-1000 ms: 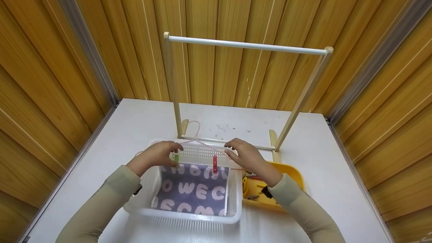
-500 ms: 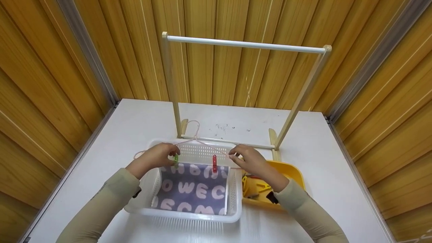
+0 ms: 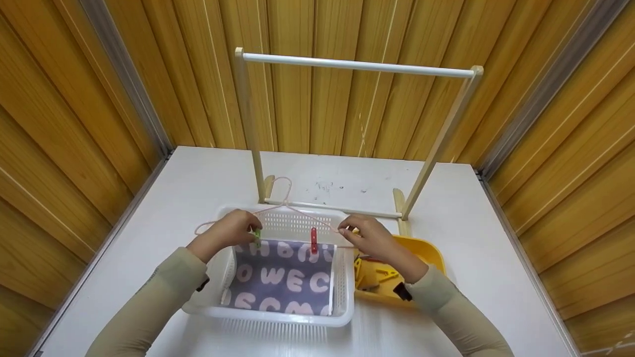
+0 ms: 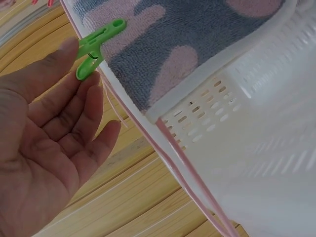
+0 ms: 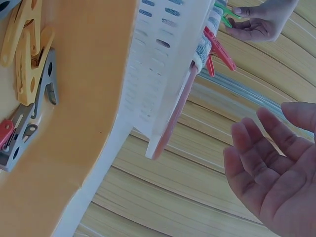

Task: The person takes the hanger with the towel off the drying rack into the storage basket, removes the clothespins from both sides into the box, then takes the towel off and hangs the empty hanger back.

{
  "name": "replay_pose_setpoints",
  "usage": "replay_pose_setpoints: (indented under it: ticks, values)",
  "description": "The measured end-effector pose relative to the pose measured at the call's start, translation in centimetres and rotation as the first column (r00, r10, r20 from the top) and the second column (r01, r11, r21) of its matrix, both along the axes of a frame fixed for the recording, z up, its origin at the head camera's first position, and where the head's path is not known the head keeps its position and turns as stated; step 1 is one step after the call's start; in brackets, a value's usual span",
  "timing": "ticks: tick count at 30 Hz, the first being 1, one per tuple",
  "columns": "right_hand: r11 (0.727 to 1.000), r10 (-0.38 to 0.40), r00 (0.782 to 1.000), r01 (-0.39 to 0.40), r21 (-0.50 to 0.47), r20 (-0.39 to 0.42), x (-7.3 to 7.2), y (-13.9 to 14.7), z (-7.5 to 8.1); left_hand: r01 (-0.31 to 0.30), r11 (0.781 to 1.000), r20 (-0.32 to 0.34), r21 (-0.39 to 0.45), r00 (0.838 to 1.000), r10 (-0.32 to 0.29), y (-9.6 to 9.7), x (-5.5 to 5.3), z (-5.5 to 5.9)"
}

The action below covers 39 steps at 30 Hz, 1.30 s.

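Observation:
My left hand (image 3: 233, 228) pinches a green clothespin (image 4: 101, 37) between thumb and fingers. That clothespin is clipped on the top edge of a dark towel with pink letters (image 3: 287, 277), draped over the bottom bar of a thin pink hanger (image 3: 312, 218). Farther right along the same edge, a red clothespin (image 3: 313, 240) grips the towel. My right hand (image 3: 369, 235) hovers by the hanger's right shoulder, its fingers loosely bent; the right wrist view shows nothing held between its fingers (image 5: 252, 148) and thumb. The towel hangs into a white plastic basket (image 3: 278, 312).
A yellow tray (image 3: 431, 250) with several clothespins (image 5: 34, 69) stands right of the basket, partly behind my right forearm. Behind the basket rises a wooden rack with a white top rail (image 3: 357, 64). Wood-patterned walls (image 3: 327, 109) enclose the white table (image 3: 471, 238).
My left thumb and fingers have closed onto the green clothespin. My right hand has lowered slightly and drifted right, its fingertips drawing closer together. The towel and red clothespin stay in place.

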State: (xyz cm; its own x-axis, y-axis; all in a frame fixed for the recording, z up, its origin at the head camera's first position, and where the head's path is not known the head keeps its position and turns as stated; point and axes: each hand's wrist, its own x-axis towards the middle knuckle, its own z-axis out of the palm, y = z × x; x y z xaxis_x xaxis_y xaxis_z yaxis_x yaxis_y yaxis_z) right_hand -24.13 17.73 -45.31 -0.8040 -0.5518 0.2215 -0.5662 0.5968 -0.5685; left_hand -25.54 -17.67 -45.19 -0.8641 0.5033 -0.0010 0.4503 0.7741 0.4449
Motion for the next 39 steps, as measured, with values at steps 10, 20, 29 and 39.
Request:
replay_pose_setpoints:
  ticks: [10,20,29,39]
  values:
    - [0.999,0.036,0.994,-0.032,-0.038,0.099,-0.3,1.1,0.1,-0.063,0.997,-0.034,0.054,0.997,0.065,0.2,0.2,0.1]
    - [0.999,0.026,0.991,-0.022,-0.026,0.131,-0.7,1.6,0.0,-0.048,0.996,-0.08,0.071,0.995,0.054,-0.2,0.4,0.4]
    - [0.999,0.01,0.994,-0.007,-0.035,0.111,-0.9,2.1,0.1,-0.076,0.992,-0.066,0.104,0.994,0.083,-0.2,0.7,1.7]
    - [0.996,-0.022,0.993,0.032,-0.088,0.112,-0.4,3.0,1.1,-0.115,0.97,-0.121,0.214,0.982,0.143,0.4,2.4,5.1]
